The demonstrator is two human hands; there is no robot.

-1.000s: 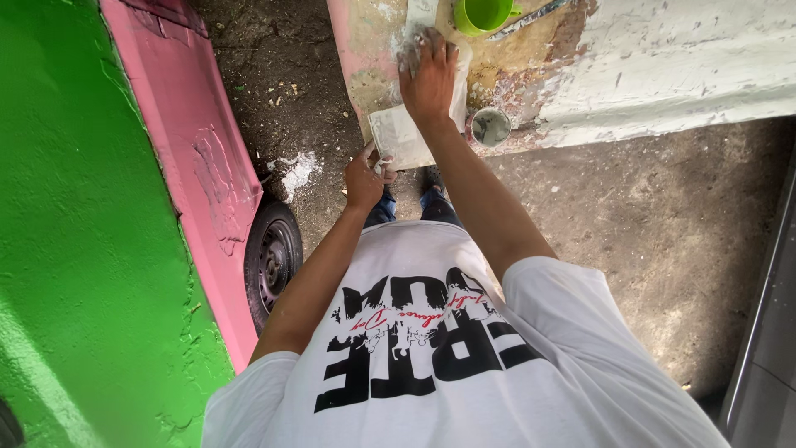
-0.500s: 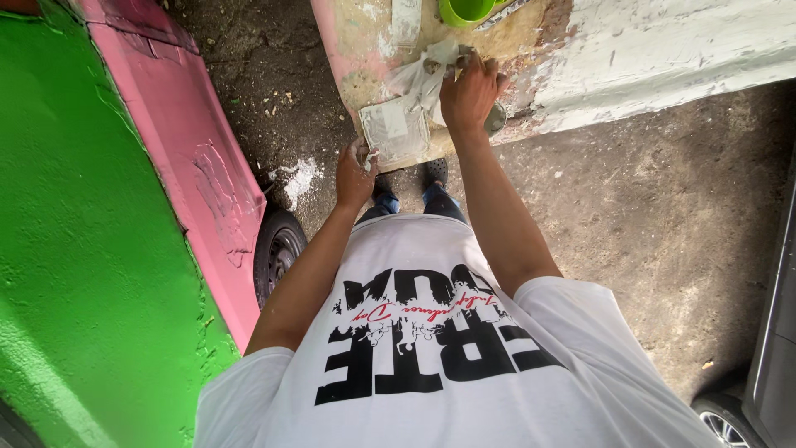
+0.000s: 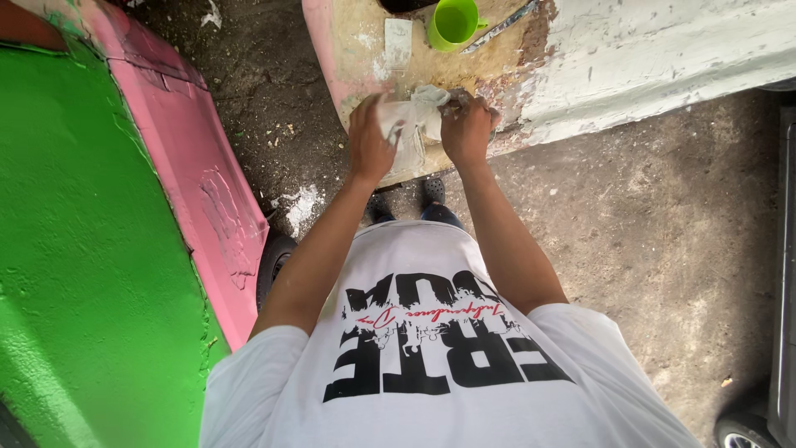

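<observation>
A crumpled whitish cloth (image 3: 414, 124) lies between my two hands at the near edge of a worn, tan and pink painted panel (image 3: 348, 50). My left hand (image 3: 371, 141) grips the cloth's left side. My right hand (image 3: 467, 129) closes on its right side, over a rusty patch of the panel. A flat pale sheet (image 3: 398, 41) lies on the panel just beyond the cloth. A bright green cup (image 3: 453, 22) stands further back, with a thin metal tool (image 3: 502, 27) beside it.
A green and pink vehicle body (image 3: 99, 232) fills the left, with a black tyre (image 3: 272, 257) below it. Dirt ground (image 3: 663, 232) spreads to the right. A white flaking panel (image 3: 663, 50) runs to the upper right. Another vehicle's edge and wheel (image 3: 742, 431) show at far right.
My left hand rose from the panel's lower edge to the cloth. My right hand came back from further up the panel. Both now hold the cloth together.
</observation>
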